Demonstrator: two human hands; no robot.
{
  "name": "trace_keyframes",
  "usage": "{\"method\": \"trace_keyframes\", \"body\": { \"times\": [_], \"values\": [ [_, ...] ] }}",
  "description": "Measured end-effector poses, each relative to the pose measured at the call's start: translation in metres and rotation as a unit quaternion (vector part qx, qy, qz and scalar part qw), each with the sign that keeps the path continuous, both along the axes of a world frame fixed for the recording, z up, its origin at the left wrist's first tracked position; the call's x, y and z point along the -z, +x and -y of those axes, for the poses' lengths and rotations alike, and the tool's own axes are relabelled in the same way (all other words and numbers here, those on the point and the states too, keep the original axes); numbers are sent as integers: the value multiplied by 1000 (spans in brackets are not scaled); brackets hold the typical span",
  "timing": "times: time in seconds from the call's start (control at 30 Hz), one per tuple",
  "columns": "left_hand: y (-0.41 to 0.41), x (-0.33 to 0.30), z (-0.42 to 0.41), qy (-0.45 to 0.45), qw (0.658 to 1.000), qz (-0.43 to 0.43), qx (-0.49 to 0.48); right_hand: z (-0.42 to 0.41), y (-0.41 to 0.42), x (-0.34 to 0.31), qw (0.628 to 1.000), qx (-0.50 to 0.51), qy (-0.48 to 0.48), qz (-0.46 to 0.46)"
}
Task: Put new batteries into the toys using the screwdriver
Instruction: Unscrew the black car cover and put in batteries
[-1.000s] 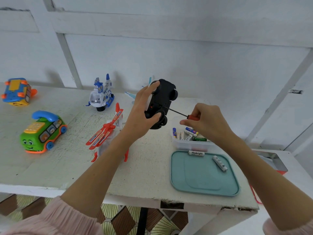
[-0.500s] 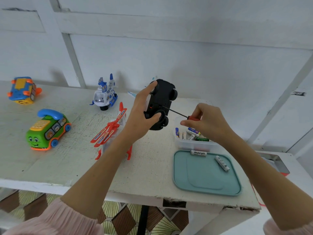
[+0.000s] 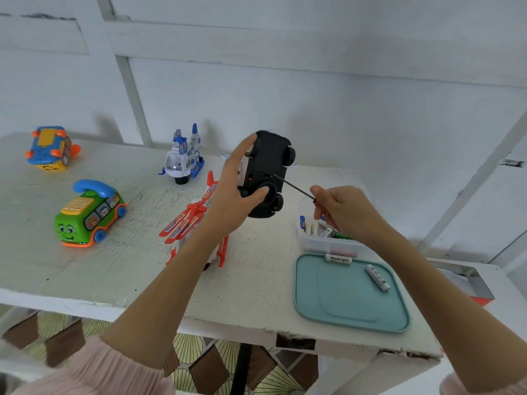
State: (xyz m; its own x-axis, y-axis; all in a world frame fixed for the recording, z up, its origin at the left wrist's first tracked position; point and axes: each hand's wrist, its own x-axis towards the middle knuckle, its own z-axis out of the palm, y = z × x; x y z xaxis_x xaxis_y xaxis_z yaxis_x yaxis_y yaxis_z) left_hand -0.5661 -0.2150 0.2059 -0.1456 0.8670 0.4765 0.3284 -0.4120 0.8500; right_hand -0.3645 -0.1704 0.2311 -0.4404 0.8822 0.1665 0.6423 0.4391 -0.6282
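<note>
Right now we have the black toy car (image 3: 266,172) lifted above the surface (image 3: 119,269), underside turned toward us, our left hand (image 3: 238,192) wrapped round its side with the thumb pressed by a wheel. Our right hand (image 3: 340,210) pinches the handle of the screwdriver (image 3: 293,187), whose thin shaft runs up to a point on the car's belly, presumably the battery-cover screw. To do this well, we reckon we should keep the shaft in line with the screw, press in firmly while twisting, and hold the car steady so the tip doesn't slip out. Fresh batteries sit in the clear tub (image 3: 328,243) under our right wrist, and two more lie on the teal tray (image 3: 350,306) beside it. Around us on the white painted surface are a red helicopter (image 3: 194,223), a white and blue plane toy (image 3: 184,161), a green phone bus (image 3: 89,213) and a blue and orange cube toy (image 3: 50,149), with white panelled walls behind.
</note>
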Motion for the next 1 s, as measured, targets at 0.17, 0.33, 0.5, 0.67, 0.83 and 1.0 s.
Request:
{"method": "trace_keyframes", "body": {
  "times": [0.17,0.33,0.5,0.67,0.83,1.0],
  "values": [
    [-10,-5,3,22,1000,4,-21,1,6,9,998,-50,-21,-44],
    [-17,-10,10,36,999,21,-23,4,7,22,989,-145,2,-8],
    [-32,-11,17,39,997,49,-33,13,-15,45,978,-203,25,47],
    [-44,-14,29,48,996,59,-51,18,-44,72,968,-240,44,66],
    [-50,-20,44,48,993,82,-67,15,-56,88,964,-245,43,93],
    [-54,-22,54,41,992,92,-71,13,-59,96,965,-239,39,99]
  ]
}}
